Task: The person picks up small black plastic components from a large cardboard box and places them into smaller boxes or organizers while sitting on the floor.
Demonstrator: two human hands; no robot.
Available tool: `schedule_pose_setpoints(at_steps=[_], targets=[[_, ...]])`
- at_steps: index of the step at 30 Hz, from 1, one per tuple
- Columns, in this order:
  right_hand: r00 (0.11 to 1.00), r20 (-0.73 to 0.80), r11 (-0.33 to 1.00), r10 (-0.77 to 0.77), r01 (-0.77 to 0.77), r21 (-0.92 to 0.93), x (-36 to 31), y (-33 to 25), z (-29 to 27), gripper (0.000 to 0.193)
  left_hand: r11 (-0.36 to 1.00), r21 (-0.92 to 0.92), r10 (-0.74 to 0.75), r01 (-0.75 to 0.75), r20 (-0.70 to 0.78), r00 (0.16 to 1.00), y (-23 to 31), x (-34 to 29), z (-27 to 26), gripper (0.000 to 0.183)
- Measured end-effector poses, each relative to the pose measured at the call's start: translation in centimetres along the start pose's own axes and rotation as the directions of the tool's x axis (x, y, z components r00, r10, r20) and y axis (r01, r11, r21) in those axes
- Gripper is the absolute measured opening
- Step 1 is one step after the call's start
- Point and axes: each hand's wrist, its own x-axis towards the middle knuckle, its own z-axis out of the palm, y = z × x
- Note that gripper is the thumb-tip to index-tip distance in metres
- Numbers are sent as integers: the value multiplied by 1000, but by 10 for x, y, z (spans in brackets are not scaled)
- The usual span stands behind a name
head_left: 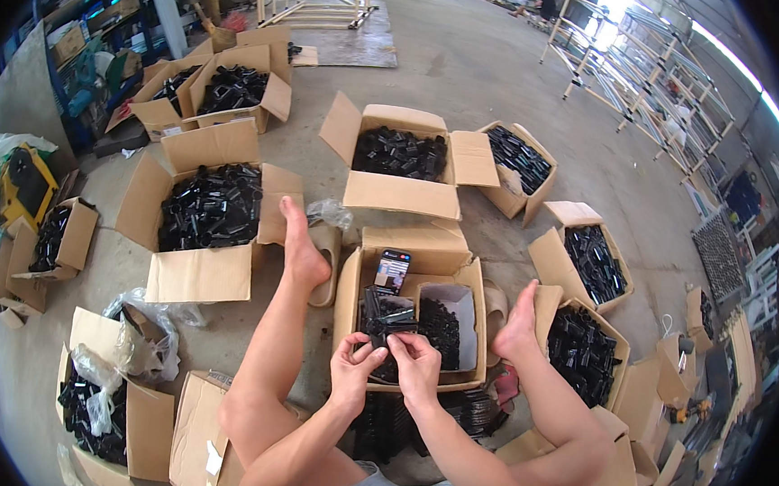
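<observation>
Concrete floor (pixel 474 68); both hands' fingers (pixel 411 347) nearly together on black piece (pixel 381 341)

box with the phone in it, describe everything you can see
The brown cardboard box stands upright and open between the legs, its far flap bent outward. A grey inner container on the right holds small black bits; larger black pieces lie on the left, with a lit phone near the far wall. Left hand and right hand are over its near part; its support is unclear.
</observation>
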Motion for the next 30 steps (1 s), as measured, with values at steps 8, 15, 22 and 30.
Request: schedule_pose_setpoints(at_steps=[8, 15, 22, 30], targets=[[1000, -26, 999, -11, 10, -33, -6, -10, 9, 21, 1000, -19, -8, 8, -2, 1000, 2, 0, -3, 34], [995, -58, 989, -80, 72, -133, -8, -22, 14, 19, 1000, -20, -9, 9, -16, 1000, 10, -3, -4, 35], [980, -98, 935, -171, 130, -330, -6, -23, 14, 24, 1000, 14, 3, -2, -33, 999, -1, 1, -10, 35], [977, -124, 983, -172, 162, -86, -13, -11, 6, 15, 999, 16, -39, 39, 0, 999, 2, -5, 4, 34]])
